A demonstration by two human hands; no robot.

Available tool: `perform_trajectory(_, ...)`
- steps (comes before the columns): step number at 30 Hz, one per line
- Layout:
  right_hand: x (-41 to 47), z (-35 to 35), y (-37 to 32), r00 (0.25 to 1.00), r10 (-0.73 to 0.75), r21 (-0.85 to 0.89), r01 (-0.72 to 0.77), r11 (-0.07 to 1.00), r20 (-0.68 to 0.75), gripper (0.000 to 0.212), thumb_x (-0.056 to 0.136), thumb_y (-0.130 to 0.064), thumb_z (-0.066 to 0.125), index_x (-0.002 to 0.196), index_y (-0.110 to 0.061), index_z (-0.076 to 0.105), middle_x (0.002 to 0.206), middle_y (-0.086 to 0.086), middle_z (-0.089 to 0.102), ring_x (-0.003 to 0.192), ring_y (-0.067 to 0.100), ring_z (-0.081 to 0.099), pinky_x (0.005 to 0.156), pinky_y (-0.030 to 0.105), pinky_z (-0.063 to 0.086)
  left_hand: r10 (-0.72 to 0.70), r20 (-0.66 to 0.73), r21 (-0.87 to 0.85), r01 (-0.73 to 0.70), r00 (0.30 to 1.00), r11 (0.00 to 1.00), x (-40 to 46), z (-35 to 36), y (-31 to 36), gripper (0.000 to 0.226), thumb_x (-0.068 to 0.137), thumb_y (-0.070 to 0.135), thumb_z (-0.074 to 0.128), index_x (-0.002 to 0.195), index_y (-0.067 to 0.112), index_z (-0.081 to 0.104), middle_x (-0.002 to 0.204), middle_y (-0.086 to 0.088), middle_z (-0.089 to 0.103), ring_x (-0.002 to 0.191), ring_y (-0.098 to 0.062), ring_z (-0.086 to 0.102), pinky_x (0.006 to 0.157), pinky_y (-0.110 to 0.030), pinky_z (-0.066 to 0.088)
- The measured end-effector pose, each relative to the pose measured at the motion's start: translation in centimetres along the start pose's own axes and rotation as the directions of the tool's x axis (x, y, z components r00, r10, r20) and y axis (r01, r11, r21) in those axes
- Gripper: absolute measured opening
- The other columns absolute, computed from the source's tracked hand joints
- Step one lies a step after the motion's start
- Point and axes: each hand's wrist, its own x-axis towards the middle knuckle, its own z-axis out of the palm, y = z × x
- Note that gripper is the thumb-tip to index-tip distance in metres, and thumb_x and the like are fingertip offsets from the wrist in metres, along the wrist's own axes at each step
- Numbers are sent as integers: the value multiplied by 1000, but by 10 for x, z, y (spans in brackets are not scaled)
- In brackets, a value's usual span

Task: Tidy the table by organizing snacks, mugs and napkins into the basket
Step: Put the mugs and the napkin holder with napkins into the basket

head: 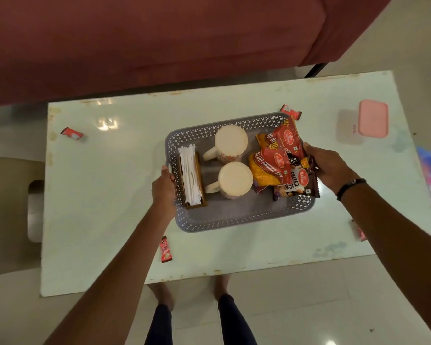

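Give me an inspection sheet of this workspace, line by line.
Surface: pale table, worn at the edges.
Job's things: grey basket holds two mugs, a napkin holder and snack packets.
Clutter: small red sachets on the table: far left, near edge, behind the basket, right edge; pink box.
Grippers: left hand grips the basket's left rim; right hand holds the packets at the right rim.
Cables: nothing seen.
Surroundings: red sofa, tiled floor.
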Motion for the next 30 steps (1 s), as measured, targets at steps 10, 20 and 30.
perform_trajectory(10, 9, 2, -1, 1000, 24, -21, -24, 999, 11, 16, 92, -28, 59, 84, -15, 66, 85, 2, 69, 79, 18, 62, 89, 36, 47, 6, 42, -17, -5, 999, 1000, 9, -3, -6, 44, 98, 42, 38, 62, 18, 42, 57, 1, 39, 50, -11, 35, 51, -23, 31)
perform_trajectory(20, 16, 5, 2, 999, 33, -47, -34, 998, -16, 22, 90, -32, 61, 91, -12, 68, 92, 7, 68, 84, 23, 64, 85, 37, 51, 12, 18, -5, -12, 1000, 1000, 22, -1, 0, 44, 97, 43, 39, 61, 18, 41, 58, 1, 38, 51, -10, 34, 50, -22, 29)
perform_trajectory(30, 18, -6, -10, 991, 132, -89, -132, 987, 4, 23, 88, -34, 64, 83, -12, 61, 87, 5, 64, 85, 19, 59, 78, 31, 51, -32, -51, -33, 31, 998, 999, 24, 4, 2, 43, 97, 42, 41, 64, 15, 48, 61, 0, 43, 54, -10, 37, 55, -22, 35)
